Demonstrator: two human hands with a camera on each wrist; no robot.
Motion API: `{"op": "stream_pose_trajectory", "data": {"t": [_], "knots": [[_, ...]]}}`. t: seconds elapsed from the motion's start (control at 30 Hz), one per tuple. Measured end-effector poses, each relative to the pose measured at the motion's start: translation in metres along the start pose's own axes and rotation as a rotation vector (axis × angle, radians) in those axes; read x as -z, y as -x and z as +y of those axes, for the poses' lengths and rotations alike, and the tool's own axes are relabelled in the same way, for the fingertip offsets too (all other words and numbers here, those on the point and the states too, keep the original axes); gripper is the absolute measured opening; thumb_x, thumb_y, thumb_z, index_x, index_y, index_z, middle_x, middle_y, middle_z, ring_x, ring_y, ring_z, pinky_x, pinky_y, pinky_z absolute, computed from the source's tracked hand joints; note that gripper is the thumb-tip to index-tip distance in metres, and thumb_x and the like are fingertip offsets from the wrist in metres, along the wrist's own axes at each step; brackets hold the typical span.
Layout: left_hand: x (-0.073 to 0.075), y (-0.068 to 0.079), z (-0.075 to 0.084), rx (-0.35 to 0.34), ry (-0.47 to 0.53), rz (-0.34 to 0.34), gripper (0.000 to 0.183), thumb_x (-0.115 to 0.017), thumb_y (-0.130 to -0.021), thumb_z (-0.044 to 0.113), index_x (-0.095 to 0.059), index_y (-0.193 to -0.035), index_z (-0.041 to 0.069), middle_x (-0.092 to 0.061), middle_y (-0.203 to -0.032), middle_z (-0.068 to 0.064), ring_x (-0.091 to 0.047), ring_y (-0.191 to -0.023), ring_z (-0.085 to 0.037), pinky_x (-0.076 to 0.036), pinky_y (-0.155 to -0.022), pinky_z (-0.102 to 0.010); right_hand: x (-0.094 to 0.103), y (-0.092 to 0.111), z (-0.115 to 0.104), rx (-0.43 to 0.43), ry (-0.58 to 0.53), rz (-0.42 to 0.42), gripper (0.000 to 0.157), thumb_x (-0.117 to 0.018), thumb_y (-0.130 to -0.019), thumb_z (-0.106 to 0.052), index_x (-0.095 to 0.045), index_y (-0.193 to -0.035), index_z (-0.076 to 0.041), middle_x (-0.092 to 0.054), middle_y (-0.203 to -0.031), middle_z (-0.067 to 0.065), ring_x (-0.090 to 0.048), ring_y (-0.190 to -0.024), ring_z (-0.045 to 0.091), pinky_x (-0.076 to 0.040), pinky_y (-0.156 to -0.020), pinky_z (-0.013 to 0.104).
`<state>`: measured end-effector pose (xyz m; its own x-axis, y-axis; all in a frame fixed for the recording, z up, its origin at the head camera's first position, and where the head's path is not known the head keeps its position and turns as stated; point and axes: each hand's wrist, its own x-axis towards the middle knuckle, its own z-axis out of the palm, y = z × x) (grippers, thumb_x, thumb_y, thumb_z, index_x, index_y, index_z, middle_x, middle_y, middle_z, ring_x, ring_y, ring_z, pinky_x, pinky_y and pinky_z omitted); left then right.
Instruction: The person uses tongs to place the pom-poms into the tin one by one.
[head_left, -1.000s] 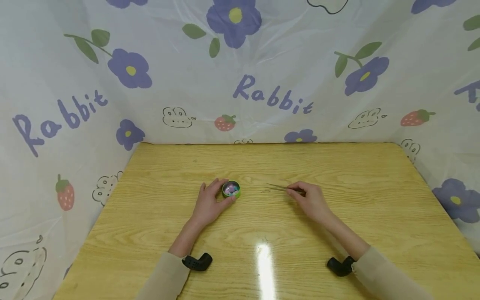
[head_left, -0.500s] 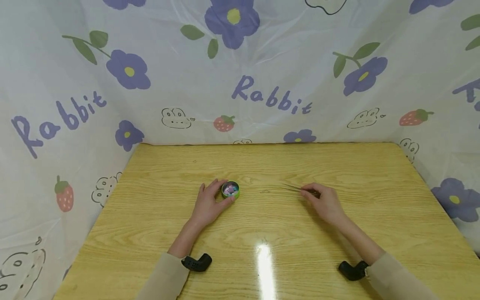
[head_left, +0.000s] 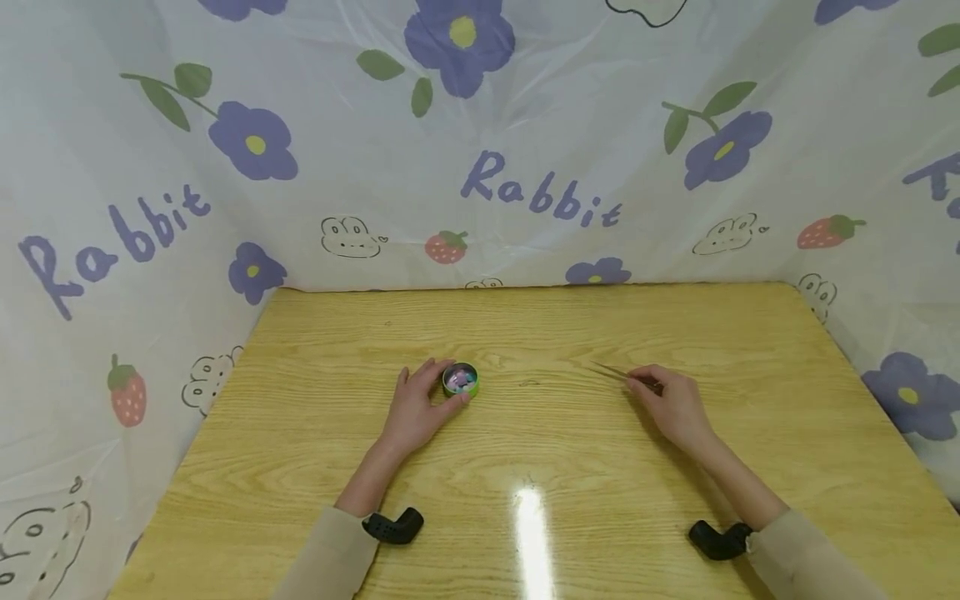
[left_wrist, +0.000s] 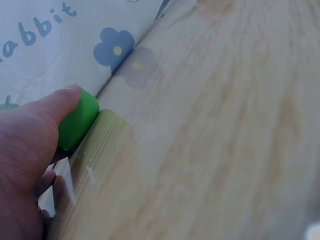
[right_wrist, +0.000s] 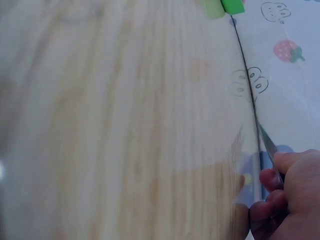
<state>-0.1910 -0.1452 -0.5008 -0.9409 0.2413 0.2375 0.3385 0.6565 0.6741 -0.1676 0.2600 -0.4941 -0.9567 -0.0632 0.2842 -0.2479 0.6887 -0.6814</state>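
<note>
A small round green tin [head_left: 471, 390] stands on the table, its top uncovered, with small pink, purple and teal pieces [head_left: 460, 380] inside. My left hand [head_left: 415, 412] holds it from the left, thumb at the near side and fingers at the far side. In the left wrist view the thumb lies along the green wall of the tin [left_wrist: 80, 120]. Well to the right, my right hand [head_left: 673, 408] pinches thin metal tweezers [head_left: 613, 370], whose tips point left toward the tin. The right wrist view shows the tweezers [right_wrist: 268, 144] between thumb and fingers.
The wood-grain table [head_left: 525, 450] is glossy, with a bright light reflection near its front. A white cloth [head_left: 540, 108] printed with flowers, strawberries and the word Rabbit hangs behind the table and along its sides. A black device sits at each wrist.
My right hand has moved right with the tweezers, away from the tin. The left hand and the tin have stayed in place.
</note>
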Motion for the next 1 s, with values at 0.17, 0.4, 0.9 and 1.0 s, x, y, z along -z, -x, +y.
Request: {"op": "stream_pose_trajectory", "data": {"t": [0.17, 0.4, 0.9, 1.0], "knots": [[0.0, 0.0, -0.001, 0.018, 0.01, -0.019, 0.063, -0.078, -0.094, 0.034, -0.057, -0.145, 0.006, -0.058, -0.144, -0.018, -0.039, -0.146, -0.04, -0.006, -0.122, -0.062, -0.004, -0.001, -0.002, 0.06, 0.107, 0.0, 0.015, -0.069, -0.099, -0.009, -0.075, -0.108, 0.001, -0.074, -0.098, 0.014, -0.068, -0.081, 0.026, -0.055, -0.067, 0.039], [0.001, -0.001, -0.001, 0.008, 0.018, -0.019, 0.063, -0.079, -0.093, 0.034, -0.058, -0.144, 0.005, -0.059, -0.143, -0.019, -0.04, -0.145, -0.041, -0.006, -0.122, -0.063, -0.009, 0.001, -0.006, 0.138, 0.254, 0.017, 0.01, -0.074, -0.096, -0.007, -0.075, -0.101, 0.001, -0.072, -0.094, 0.015, -0.069, -0.079, 0.03, -0.057, -0.067, 0.047], [0.001, -0.001, -0.003, 0.02, 0.017, -0.026, 0.064, -0.079, -0.093, 0.033, -0.057, -0.146, 0.006, -0.058, -0.144, -0.019, -0.039, -0.145, -0.04, -0.005, -0.123, -0.06, -0.014, 0.006, -0.008, 0.166, 0.358, 0.038, 0.007, -0.079, -0.091, -0.01, -0.077, -0.091, -0.004, -0.065, -0.082, 0.007, -0.06, -0.067, 0.023, -0.051, -0.054, 0.039], [0.001, -0.001, -0.003, 0.018, 0.018, -0.024, 0.064, -0.079, -0.093, 0.033, -0.057, -0.146, 0.005, -0.059, -0.143, -0.019, -0.039, -0.145, -0.04, -0.005, -0.123, -0.06, -0.014, 0.006, -0.008, 0.156, 0.353, 0.036, 0.008, -0.079, -0.091, -0.01, -0.078, -0.092, -0.003, -0.065, -0.083, 0.008, -0.061, -0.066, 0.023, -0.051, -0.054, 0.039]]}}
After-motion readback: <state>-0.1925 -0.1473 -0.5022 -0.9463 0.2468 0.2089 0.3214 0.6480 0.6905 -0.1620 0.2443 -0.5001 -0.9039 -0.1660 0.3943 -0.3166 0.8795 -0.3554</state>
